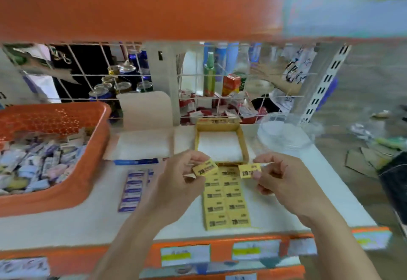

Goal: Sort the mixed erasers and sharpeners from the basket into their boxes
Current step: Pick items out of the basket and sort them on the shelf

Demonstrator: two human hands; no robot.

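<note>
My left hand [176, 178] pinches a yellow eraser [204, 169] just in front of the open yellow box [244, 145]. My right hand [279, 176] pinches a second yellow eraser [249, 170] at the box's near right corner. Below both hands, two columns of yellow erasers [226, 200] lie flat on the white shelf [308, 169]. A column of blue-and-white erasers [131, 191] lies to their left, in front of an open white box [141, 145]. The orange basket [97, 138] at the left holds several mixed small packs.
A wire grid [141, 75] backs the shelf, with cans, bottles and cartons behind it. A clear plastic lid [284, 134] sits at the right of the yellow box. The shelf's orange front edge [220, 244] carries price labels. Cardboard scraps lie on the floor at right.
</note>
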